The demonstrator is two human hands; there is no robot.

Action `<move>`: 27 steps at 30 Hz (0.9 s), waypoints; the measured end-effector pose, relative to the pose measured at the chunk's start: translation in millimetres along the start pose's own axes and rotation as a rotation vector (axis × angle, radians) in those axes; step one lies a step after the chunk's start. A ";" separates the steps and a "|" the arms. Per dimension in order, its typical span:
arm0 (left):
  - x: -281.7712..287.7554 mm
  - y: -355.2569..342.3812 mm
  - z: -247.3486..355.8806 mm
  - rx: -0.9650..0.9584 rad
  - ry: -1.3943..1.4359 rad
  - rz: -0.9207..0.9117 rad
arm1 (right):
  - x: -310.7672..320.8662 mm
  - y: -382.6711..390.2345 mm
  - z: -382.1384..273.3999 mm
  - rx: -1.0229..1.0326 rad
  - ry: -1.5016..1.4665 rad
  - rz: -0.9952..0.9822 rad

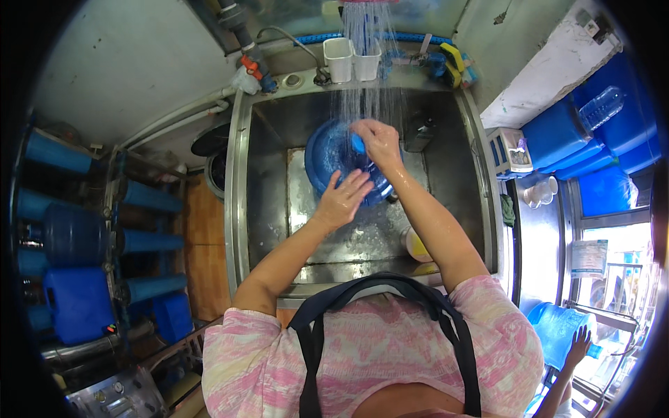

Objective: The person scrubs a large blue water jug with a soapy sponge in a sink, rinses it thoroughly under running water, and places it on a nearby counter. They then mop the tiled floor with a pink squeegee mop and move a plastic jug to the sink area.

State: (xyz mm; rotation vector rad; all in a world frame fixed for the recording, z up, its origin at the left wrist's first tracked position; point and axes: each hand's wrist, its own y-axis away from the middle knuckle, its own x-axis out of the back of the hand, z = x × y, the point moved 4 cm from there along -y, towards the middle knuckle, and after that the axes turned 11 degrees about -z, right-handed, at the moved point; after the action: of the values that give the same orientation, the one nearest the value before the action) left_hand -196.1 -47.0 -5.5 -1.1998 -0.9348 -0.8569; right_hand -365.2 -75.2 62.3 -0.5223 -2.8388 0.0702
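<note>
Water streams from a row of jets at the top onto a round blue water jug (326, 148) standing in the steel sink (265, 223). My right hand (380, 145) is closed on the small blue top (358, 145) of the jug, which looks like its cap or neck. My left hand (340, 198) lies at the jug's near side with fingers spread, touching or very close to it. A pale round container with yellow (417, 247) sits in the sink's lower right, partly behind my right arm.
Two white holders (339, 59) and sponges (454, 63) line the back ledge. Racks with blue cylinders (150, 242) and jugs stand left. Blue containers (554, 139) are stacked right. At lower right, another person's hand (580, 345) touches a blue jug (554, 331).
</note>
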 end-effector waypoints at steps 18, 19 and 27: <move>46.5 -153.4 -43.0 0.687 0.143 -0.102 | -103.9 51.0 78.4 0.625 1.032 -0.378; 44.6 -151.8 -29.5 0.639 0.100 -0.107 | -103.4 35.3 68.0 0.779 0.846 -0.177; 70.2 -85.8 -76.3 0.868 0.166 0.065 | -74.6 86.8 83.6 0.550 1.150 -0.442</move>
State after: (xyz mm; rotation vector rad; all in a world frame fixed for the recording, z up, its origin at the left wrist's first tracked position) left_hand -237.9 -139.8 82.6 -0.3974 -0.9711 -0.3997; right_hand -289.4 -20.8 -44.3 0.1780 -1.6342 0.3287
